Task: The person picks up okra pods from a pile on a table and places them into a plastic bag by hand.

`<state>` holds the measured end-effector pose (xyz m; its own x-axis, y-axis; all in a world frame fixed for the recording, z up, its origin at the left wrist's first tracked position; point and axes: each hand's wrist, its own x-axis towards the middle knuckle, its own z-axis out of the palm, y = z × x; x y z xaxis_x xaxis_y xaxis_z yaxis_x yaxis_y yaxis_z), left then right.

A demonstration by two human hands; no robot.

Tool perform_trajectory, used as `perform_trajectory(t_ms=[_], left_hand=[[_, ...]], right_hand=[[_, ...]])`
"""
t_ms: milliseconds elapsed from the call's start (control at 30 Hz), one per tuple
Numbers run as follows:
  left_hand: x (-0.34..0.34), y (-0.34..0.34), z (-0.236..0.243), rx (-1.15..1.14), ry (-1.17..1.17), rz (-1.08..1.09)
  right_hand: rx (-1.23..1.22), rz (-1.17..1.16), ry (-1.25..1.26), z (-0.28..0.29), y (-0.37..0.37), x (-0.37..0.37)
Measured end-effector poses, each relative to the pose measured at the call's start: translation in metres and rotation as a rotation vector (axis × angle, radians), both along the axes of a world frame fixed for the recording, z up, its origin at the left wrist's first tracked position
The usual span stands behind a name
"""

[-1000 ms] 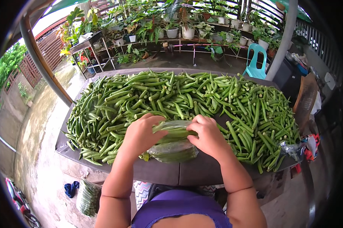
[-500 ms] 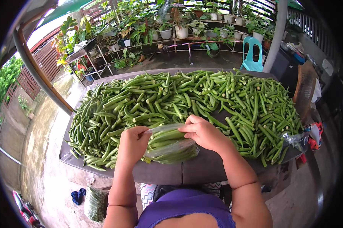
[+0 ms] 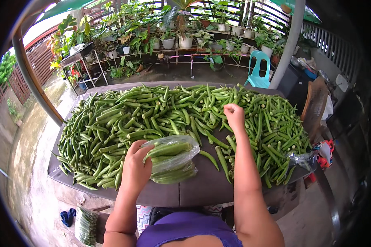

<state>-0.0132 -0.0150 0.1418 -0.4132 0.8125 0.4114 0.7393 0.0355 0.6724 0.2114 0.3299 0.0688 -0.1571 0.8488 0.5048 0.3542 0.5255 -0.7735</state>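
Note:
My left hand (image 3: 136, 164) grips one end of a clear plastic bag (image 3: 175, 158) filled with green okra pods, held slanting over the table's near edge. My right hand (image 3: 235, 117) is off the bag, raised above the loose okra (image 3: 272, 123) right of centre. Its fingers are curled closed, and whatever they may hold is hidden. A larger heap of okra pods (image 3: 95, 127) spreads over the left and middle of the table. A single okra pod (image 3: 209, 159) lies just right of the bag.
The dark table (image 3: 206, 191) has a seam near its front. Crumpled clear plastic (image 3: 302, 159) lies at its right end. A filled bag (image 3: 86, 224) sits low at the left. Beyond the table stand a teal chair (image 3: 259, 70), a grey post (image 3: 287, 45) and potted plants (image 3: 185, 41).
My right hand has let go of the bag and moved right and away from me, over the okra. My left hand still holds the bag, now tilted. The view has shifted slightly.

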Motion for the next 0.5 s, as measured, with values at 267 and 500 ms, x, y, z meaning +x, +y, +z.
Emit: perform_trajectory(t_ms=[267, 500], left_hand=[[-0.001, -0.002, 0.011, -0.006, 0.237, 0.005], [-0.006, 0.028, 0.028, -0.002, 0.329, 0.010]], right_hand=[[0.233, -0.180, -0.923, -0.069, 0.042, -0.021], [0.170, -0.154, -0.751, -0.054, 0.032, 0.001]])
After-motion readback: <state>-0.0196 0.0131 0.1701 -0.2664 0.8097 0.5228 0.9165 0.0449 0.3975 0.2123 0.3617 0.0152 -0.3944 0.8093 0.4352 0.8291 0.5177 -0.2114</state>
